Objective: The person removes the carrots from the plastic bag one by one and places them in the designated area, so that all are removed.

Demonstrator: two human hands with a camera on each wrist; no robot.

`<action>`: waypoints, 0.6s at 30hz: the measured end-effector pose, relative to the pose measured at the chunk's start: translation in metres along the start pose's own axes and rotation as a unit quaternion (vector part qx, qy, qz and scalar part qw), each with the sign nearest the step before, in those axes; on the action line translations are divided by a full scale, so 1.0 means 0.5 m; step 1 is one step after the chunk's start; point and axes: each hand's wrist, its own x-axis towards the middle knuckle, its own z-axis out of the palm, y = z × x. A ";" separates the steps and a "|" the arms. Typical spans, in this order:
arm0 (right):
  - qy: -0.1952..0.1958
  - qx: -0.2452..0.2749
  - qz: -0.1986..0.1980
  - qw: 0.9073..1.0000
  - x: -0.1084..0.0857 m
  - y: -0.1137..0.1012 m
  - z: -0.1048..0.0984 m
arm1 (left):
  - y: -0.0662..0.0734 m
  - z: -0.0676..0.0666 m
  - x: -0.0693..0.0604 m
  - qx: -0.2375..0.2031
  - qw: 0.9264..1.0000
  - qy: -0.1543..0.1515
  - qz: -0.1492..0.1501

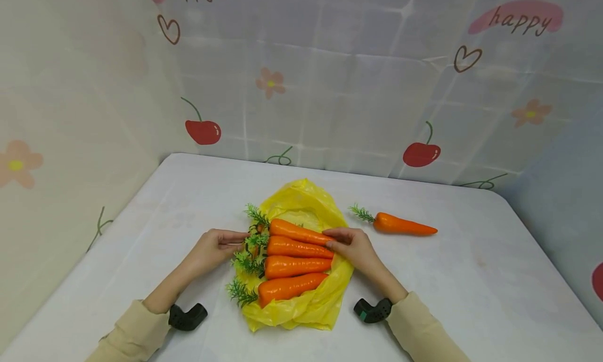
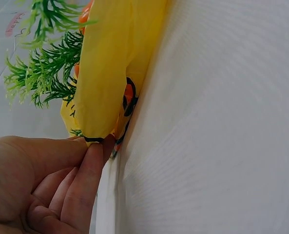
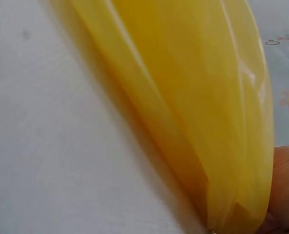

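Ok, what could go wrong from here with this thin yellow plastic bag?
The thin yellow plastic bag could tear where the left hand pinches its edge. The four glossy orange carrots lie side by side on it and might roll off. Their feathery green tops overhang its side and could snag.

Brown lowercase "happy" (image 1: 520, 22), lettered on two pink patches (image 1: 553, 12) of the pale backdrop (image 1: 325, 105), one cropped at top.
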 end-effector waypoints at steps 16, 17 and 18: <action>0.055 0.037 0.068 0.996 0.002 -0.019 -0.030 | 0.002 -0.002 -0.003 -0.010 1.000 -0.007 0.015; 0.056 0.040 0.069 0.995 0.001 -0.019 -0.033 | 0.002 -0.002 -0.003 -0.010 1.000 -0.007 0.016; 0.057 0.046 0.071 0.995 0.000 -0.019 -0.037 | 0.002 -0.001 -0.003 -0.010 1.000 -0.008 0.017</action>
